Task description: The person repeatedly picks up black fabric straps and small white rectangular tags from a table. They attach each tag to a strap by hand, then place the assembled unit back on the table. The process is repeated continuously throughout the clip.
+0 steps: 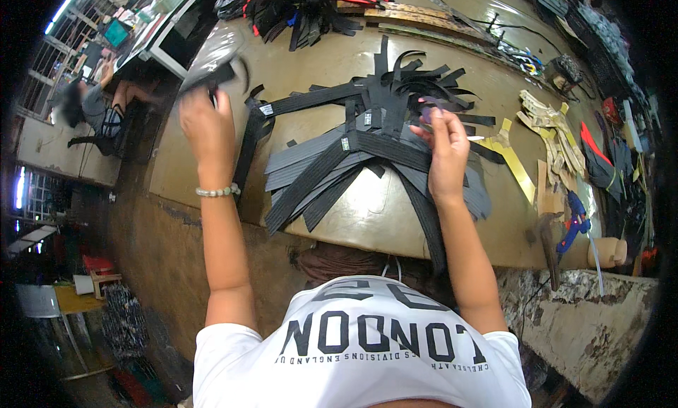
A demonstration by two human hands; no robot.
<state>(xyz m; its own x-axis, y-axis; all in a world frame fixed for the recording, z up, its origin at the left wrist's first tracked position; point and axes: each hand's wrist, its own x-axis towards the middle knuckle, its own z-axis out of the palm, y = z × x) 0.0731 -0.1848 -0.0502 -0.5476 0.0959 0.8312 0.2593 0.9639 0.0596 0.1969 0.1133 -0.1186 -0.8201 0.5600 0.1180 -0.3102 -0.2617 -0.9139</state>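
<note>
Toward the table's left edge is my left hand point(207, 133), closed, with a blurred black strap piece point(223, 75) at its fingertips. Over the right of the pile, my right hand point(448, 150) has its thumb and fingers drawn together. A thin white pen-like stick point(475, 138) pokes out beside them, and a small purple piece point(426, 111) shows at the fingertips. Between my hands lie black ribbed straps point(311, 178), joined in forked shapes with small white labels point(345, 144). Grey ribbed straps point(289, 156) fan out beneath them. Another forked black strap point(304, 101) reaches left.
A heap of black, red and blue straps point(304, 16) lies at the far edge. On the right are yellow templates point(510, 157), cream strips point(558, 136), and a blue-handled tool point(575, 221). Clear plastic point(215, 44) covers the left corner. Another person point(102, 108) sits at the far left.
</note>
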